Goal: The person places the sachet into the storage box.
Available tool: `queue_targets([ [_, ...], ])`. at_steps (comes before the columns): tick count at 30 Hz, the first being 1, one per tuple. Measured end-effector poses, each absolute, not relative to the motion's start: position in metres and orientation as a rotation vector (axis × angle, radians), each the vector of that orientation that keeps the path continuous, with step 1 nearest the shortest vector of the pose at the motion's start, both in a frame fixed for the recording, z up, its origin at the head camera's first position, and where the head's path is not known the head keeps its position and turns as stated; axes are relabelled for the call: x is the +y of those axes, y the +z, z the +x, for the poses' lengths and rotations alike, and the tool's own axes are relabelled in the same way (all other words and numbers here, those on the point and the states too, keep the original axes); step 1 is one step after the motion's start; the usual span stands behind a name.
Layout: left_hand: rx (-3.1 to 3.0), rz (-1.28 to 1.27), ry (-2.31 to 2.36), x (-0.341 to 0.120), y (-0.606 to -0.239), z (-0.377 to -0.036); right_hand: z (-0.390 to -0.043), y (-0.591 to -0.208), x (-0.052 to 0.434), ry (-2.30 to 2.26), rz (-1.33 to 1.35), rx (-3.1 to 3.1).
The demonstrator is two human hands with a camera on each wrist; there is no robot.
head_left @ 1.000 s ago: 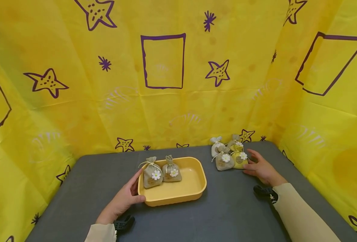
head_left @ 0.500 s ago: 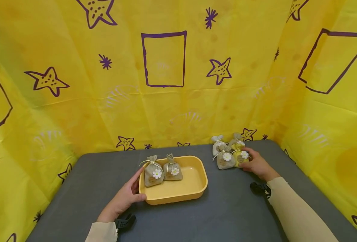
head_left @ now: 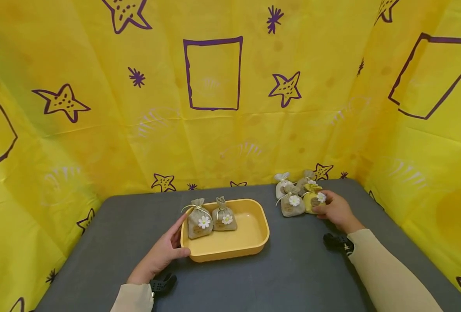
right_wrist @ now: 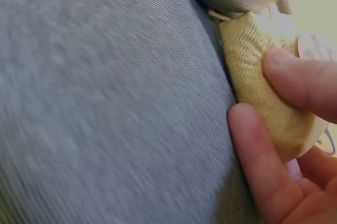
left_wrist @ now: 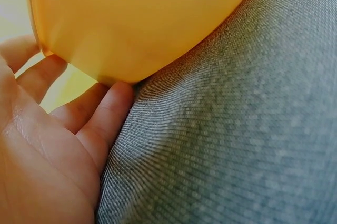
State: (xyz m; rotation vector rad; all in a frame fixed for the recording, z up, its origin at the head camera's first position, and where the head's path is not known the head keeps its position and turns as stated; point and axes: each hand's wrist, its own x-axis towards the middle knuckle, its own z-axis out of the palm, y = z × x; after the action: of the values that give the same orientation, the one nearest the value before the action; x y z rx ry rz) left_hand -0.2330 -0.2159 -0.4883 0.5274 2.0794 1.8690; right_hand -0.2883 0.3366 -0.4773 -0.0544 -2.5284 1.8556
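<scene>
The desk is covered in grey cloth, with yellow patterned sheeting behind and to both sides. A yellow tray sits left of centre and contains two grey sachets against its far left wall. The left hand holds the tray's near left corner, thumb on the rim and fingers lying relaxed under the wall. Near the far right corner stands a cluster of sachets. The right hand pinches the yellow sachet between thumb and fingers (the bag is still in contact with the desk). Recommended practice: grip the body, lift clear of adjacent bags, and keep the tray steady.
</scene>
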Motion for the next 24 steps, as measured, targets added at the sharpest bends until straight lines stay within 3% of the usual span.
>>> queue_targets([
  [13, 2.059, 0.52, 1.876, -0.216, -0.488, -0.235, -0.277, -0.469, 0.37, 1.937, -0.066, -2.351],
  [24, 2.056, 0.539, 1.878, -0.218, -0.489, -0.234, -0.25, -0.433, 0.349, 1.974, 0.066, -2.269],
])
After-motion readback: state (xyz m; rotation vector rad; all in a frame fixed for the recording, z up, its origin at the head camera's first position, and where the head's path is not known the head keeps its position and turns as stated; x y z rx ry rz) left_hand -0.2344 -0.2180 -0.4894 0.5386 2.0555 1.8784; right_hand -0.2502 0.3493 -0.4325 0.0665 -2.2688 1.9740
